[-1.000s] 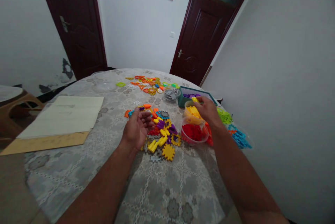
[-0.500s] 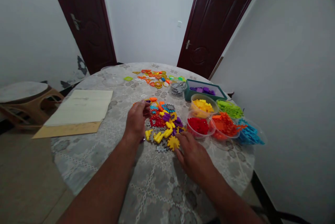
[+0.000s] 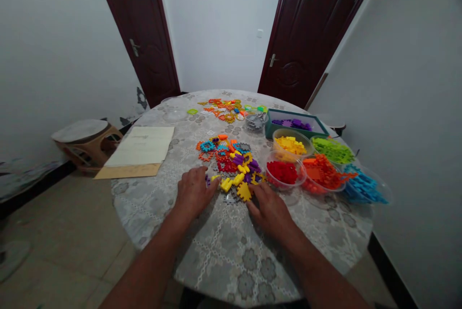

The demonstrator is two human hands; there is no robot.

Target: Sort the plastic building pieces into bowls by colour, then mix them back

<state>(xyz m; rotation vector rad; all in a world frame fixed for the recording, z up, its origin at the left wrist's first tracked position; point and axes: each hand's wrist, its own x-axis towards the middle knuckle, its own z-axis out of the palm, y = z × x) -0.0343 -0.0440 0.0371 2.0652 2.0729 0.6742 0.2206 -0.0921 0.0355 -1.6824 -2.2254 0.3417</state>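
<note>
A mixed pile of plastic building pieces, with red gear pieces [image 3: 227,164] in its middle, lies between my hands on the table. My left hand [image 3: 194,189] rests at the near left edge of the pile, fingers stretched, the thumb beside yellow peg-shaped pieces [image 3: 226,184]. My right hand [image 3: 270,208] is at the near right edge, its fingers apart and touching or very near a yellow gear piece [image 3: 244,192]. Neither hand visibly grips a piece. Grey pieces [image 3: 231,199] lie at the pile's near side, and blue gear pieces [image 3: 207,146] at its far left.
To the right stand clear tubs of sorted pieces: red [image 3: 282,173], yellow [image 3: 290,145], orange [image 3: 325,173], green [image 3: 332,150] and blue [image 3: 364,186]. Behind them are a green box [image 3: 270,129] and a grey-piece tub [image 3: 256,122]. More pieces [image 3: 227,109] lie farther back; papers [image 3: 140,148] lie left.
My left hand has come back from the pile's far left side to its near left edge, its fingers now stretched. My right hand stays by the yellow gear. The view has shifted left.
</note>
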